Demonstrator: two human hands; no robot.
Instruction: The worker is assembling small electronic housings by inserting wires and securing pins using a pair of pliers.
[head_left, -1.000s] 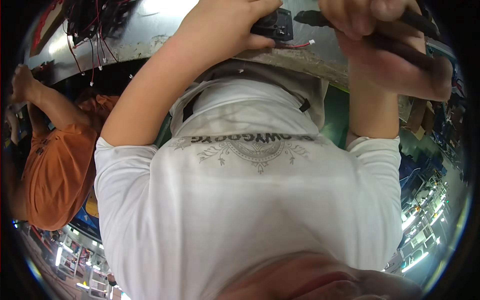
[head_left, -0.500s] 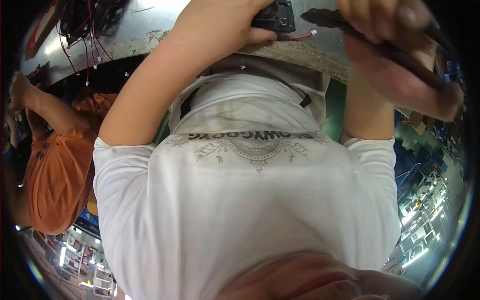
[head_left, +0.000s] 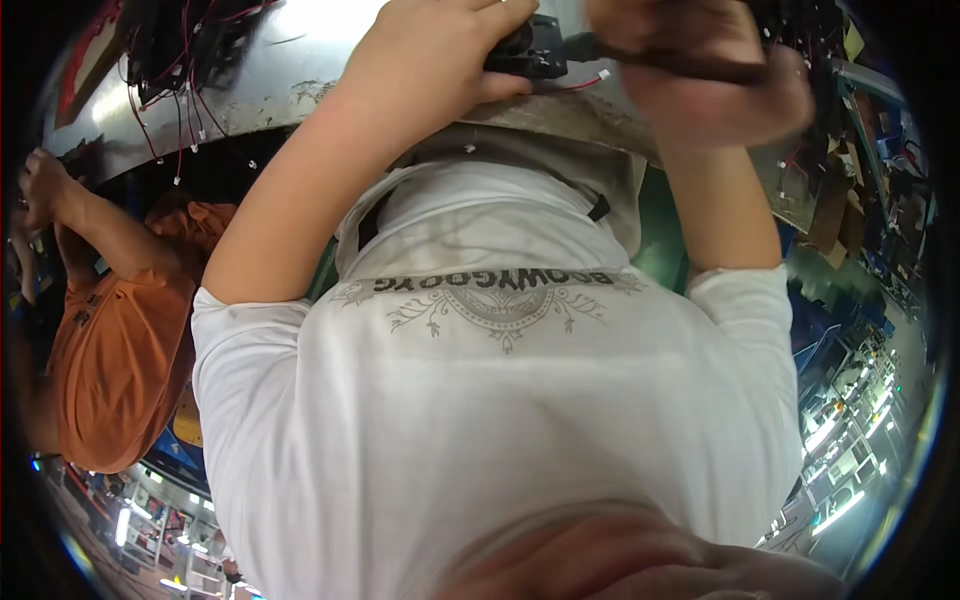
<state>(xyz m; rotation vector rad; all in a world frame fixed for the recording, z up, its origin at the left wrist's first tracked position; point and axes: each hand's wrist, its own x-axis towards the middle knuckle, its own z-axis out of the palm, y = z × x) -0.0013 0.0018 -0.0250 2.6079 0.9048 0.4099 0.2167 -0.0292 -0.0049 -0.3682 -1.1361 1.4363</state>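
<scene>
Near the front edge of the metal table, my left hand (head_left: 435, 50) is closed on a small black fan (head_left: 545, 50). Its square frame shows past my fingers, while the rest is hidden under them. A red lead (head_left: 583, 84) with a white plug trails from the fan toward the right. My right hand (head_left: 705, 75), smeared by motion, grips a long dark tool (head_left: 725, 68) whose exact kind I cannot make out. The tool's blurred tip meets or nearly meets the fan's right side; contact cannot be told.
A pile of black fans with red leads (head_left: 185, 50) lies at the table's far left, several white plugs hanging over the edge. Another person in an orange shirt (head_left: 125, 365) is at the left. Cardboard pieces (head_left: 832, 215) are beyond my right arm.
My right hand has moved left, bringing the tool's tip from just off the fan to its side. The fan and my left hand have shifted slightly left in view.
</scene>
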